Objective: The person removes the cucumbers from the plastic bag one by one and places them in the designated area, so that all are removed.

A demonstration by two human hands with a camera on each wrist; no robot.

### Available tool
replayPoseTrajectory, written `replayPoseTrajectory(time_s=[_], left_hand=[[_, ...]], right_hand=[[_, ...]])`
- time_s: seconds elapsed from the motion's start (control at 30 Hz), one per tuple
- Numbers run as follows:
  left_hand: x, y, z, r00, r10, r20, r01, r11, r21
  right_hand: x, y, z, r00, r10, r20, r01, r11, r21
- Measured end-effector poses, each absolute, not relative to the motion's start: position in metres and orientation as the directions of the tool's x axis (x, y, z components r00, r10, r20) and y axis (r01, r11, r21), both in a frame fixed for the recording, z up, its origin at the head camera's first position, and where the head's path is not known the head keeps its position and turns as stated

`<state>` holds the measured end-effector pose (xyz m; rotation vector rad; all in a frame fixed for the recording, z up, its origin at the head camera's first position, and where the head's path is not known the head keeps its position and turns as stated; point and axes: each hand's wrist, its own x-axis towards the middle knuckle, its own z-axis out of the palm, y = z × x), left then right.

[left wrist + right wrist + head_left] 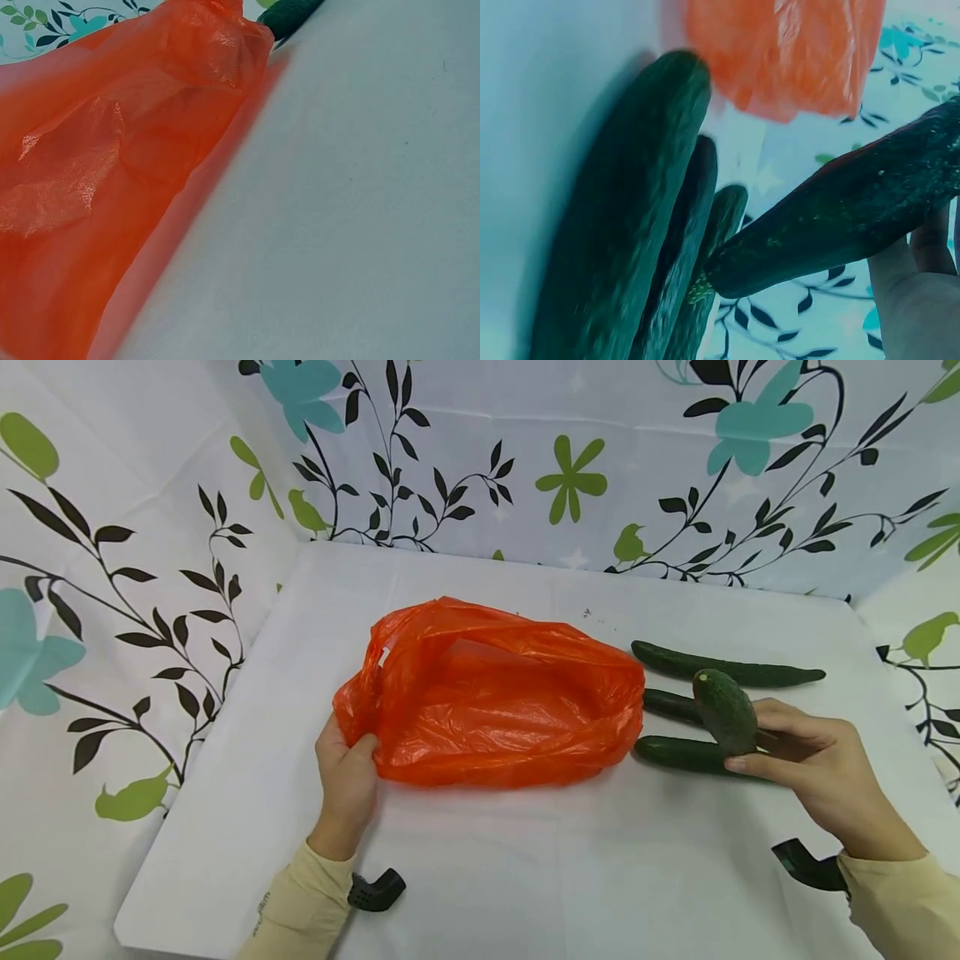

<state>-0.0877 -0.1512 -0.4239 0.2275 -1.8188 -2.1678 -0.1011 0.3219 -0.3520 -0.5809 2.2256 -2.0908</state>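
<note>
An orange-red plastic bag (487, 710) lies on the white table with its mouth held partly open. My left hand (348, 777) grips the bag's left edge between thumb and fingers. On the right, my right hand (817, 768) holds a cucumber (723, 710) raised above the table, one end pointing toward the head camera. Below and beside it lie three more cucumbers, side by side: a far cucumber (727, 666), a middle cucumber (670, 705) and a near cucumber (678, 753). The right wrist view shows the held cucumber (840, 202) tilted away from the three lying ones.
The white tabletop (480, 868) extends in front of the bag. Behind it hangs a cloth (465, 435) printed with leaves, flowers and birds. Black wrist devices show at the left sleeve (307, 893) and the right sleeve (900, 902).
</note>
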Motion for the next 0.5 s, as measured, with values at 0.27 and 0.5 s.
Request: replayPoseTrajectory(time_s=[0.27, 0.5], left_hand=[[-0.091, -0.154, -0.424, -0.931, -0.35, 0.103, 0.167, -0.16, 0.973], [-0.093, -0.154, -0.422, -0.928, -0.349, 0.126, 0.198, -0.178, 0.964]], right_hand=[[-0.089, 0.34, -0.356, -0.942, -0.277, 0.189, -0.316, 0.542, -0.778], [-0.083, 0.353, -0.37, -0.925, -0.32, 0.205, -0.377, 0.7, -0.607]])
